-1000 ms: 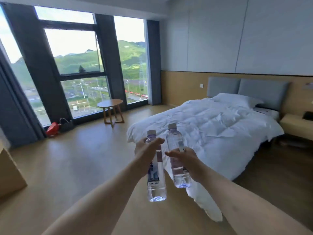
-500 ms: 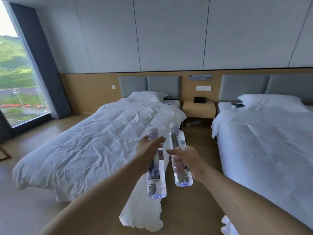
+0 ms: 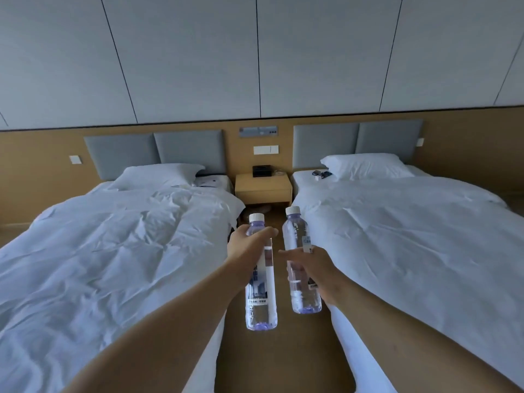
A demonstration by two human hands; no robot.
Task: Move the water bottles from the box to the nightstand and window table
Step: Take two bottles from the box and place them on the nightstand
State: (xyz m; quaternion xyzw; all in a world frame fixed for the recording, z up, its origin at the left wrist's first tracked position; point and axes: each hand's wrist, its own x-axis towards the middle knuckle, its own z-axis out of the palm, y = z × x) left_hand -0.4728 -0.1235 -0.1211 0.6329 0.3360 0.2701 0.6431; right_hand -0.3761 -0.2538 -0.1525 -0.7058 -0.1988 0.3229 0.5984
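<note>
I carry two clear water bottles with white caps, both upright, in the aisle between two beds. My left hand [image 3: 249,245] grips the left bottle [image 3: 261,296] near its shoulder. My right hand [image 3: 314,268] holds the right bottle [image 3: 297,290] around its middle. The wooden nightstand [image 3: 263,190] stands straight ahead against the wall between the two headboards, well beyond the bottles. The box and the window table are out of view.
A bed with a rumpled white duvet [image 3: 119,245] lies on the left, a smoother bed [image 3: 419,239] on the right. A black device [image 3: 261,170] sits on the nightstand top. Small dark items [image 3: 321,174] lie by the right pillow. Wooden floor [image 3: 283,358] runs between the beds.
The view has swung right, from the window and round table to the aisle between the beds, now facing the nightstand. Both hands still hold their bottles in front of me.
</note>
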